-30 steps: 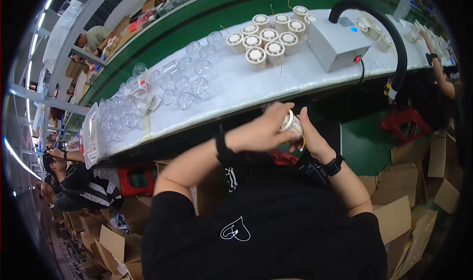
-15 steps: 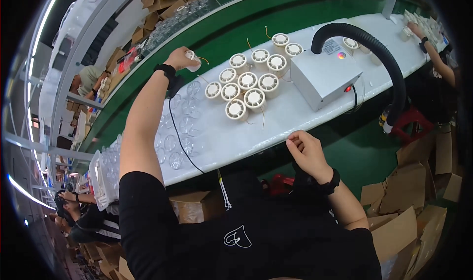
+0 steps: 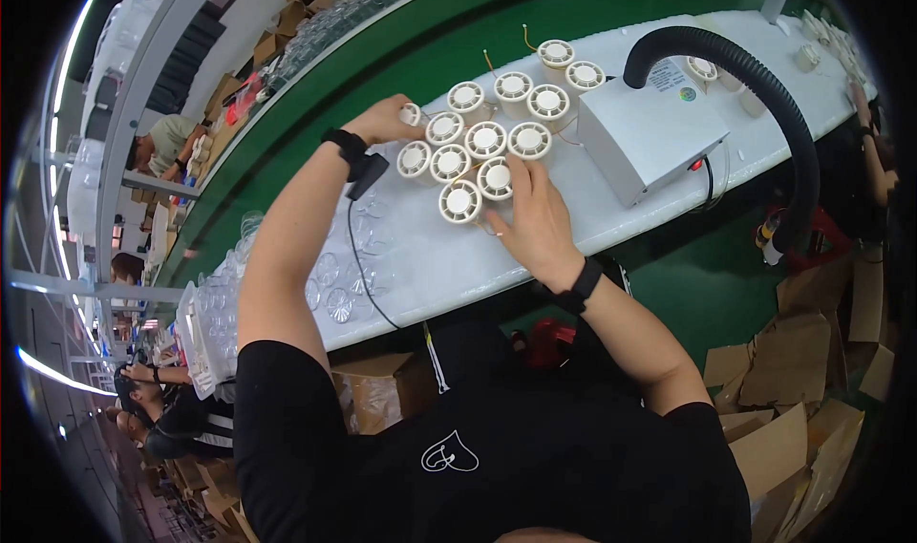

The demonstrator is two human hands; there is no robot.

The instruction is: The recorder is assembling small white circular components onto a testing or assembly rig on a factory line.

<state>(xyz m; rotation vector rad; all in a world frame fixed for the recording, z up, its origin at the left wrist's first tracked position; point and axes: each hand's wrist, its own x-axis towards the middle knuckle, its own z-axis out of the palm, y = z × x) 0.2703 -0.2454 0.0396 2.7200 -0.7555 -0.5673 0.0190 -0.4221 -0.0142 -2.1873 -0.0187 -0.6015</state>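
My left hand is closed around a small white round unit with a slotted cap, at the far left edge of a cluster of similar units. Part of that unit is hidden by my fingers. On the near side of the cluster, my right hand has its thumb and fingers apart. Its fingertips reach the edge of one slotted-cap unit; another unit stands just left of the thumb. Thin wires stick out from several units.
A grey metal box with a black corrugated hose stands right of the cluster. Clear plastic cups and a black cable lie at the left. Cardboard boxes are on the floor; a co-worker's arm shows far right.
My left hand has brought its unit rightward to the cluster. My right hand has risen from the table's front edge to the cluster's near side. The view has shifted slightly.
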